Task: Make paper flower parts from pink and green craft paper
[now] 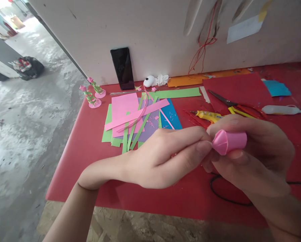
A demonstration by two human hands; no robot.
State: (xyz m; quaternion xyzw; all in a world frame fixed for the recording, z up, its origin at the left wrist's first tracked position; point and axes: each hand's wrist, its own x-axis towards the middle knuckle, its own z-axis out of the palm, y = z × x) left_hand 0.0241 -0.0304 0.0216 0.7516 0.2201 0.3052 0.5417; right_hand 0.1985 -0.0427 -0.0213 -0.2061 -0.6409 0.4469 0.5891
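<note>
A small pink folded paper bud point(228, 141) is held up in front of me above the red table point(90, 148). My right hand point(253, 158) is wrapped round its body, thumb underneath. My left hand point(162, 158) pinches the bud's pointed left end between thumb and forefinger. Both hands hover over the table's front part.
Pink, green, blue and purple paper sheets and strips point(137, 117) lie in the middle. Two small pink paper flowers point(93, 95) stand at the left corner. A black phone point(122, 67) leans on the wall. Scissors point(228, 102), a yellow cutter point(208, 116), a glue bottle point(281, 110) and a black cable point(226, 198) lie to the right.
</note>
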